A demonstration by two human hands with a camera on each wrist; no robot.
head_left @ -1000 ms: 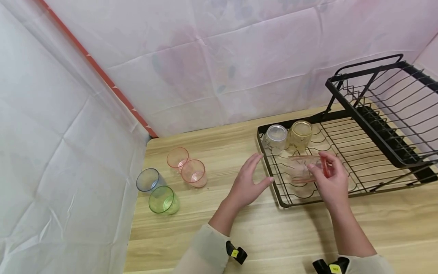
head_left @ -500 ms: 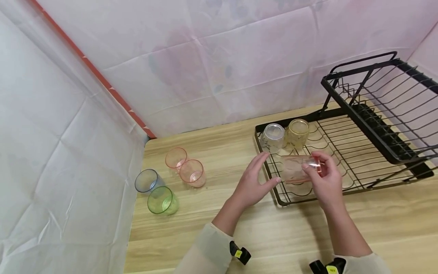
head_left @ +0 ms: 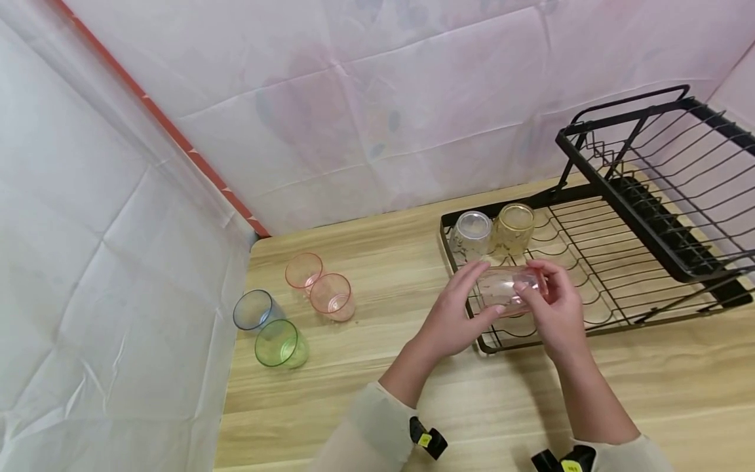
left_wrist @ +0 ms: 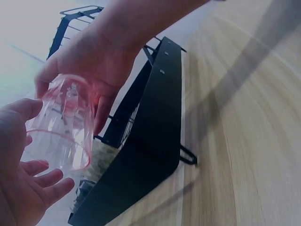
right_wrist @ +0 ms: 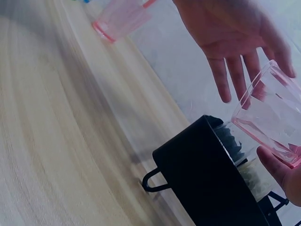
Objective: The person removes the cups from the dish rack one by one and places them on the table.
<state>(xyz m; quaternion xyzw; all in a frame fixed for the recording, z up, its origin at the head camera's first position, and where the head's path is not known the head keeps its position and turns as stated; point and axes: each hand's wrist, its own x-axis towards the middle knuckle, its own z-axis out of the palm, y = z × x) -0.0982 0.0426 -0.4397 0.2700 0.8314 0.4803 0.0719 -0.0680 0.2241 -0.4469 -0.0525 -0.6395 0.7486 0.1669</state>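
Note:
My right hand (head_left: 560,321) grips a pink-tinted drinking glass (head_left: 503,288) by its base end, thumb on the near side and fingers on the far side. The glass lies on its side in the air over the front left of the black dish rack (head_left: 545,342), its mouth toward my left hand (head_left: 445,321). In the right wrist view the left fingers (right_wrist: 220,77) are spread and fairly straight, with the thumb close by the glass's rim. A clear glass (head_left: 472,229) and a yellow glass (head_left: 514,226) stand upside down at the rack's back left.
Two pink glasses (head_left: 332,298), a blue glass (head_left: 255,311) and a green glass (head_left: 280,345) stand mouth up on the wooden table (head_left: 377,249), left of my hands. The rack's raised upper tier (head_left: 649,216) rises at the right. Cloth-covered walls (head_left: 377,98) border the table's back and left.
My left hand has moved right, up to the glass's mouth end. The right hand has brought the pink glass slightly left. The standing glasses have stayed put.

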